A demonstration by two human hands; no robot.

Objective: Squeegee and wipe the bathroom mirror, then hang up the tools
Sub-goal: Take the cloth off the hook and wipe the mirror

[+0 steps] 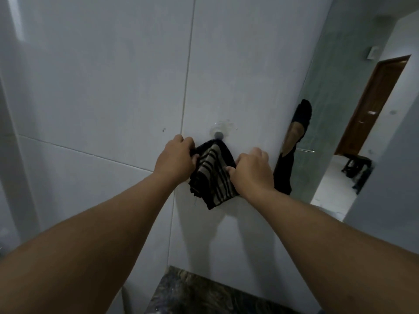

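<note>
A dark cloth (212, 175) with beige stripes hangs against the white tiled wall, its top edge just under a small grey hook (218, 134) on a clear suction pad. My left hand (175, 159) grips the cloth's upper left edge. My right hand (249, 169) pinches its right edge. Both arms reach forward to the wall. The mirror (353, 109) stands to the right, its edge meeting the tiled wall. No squeegee is in view.
The mirror reflects an arm and a dark sleeve (294, 141), a wooden door (374, 105) and a dark stool (356, 165). A dark mottled stone counter (204, 291) lies below, near the bottom edge. The tiled wall (102, 98) fills the left.
</note>
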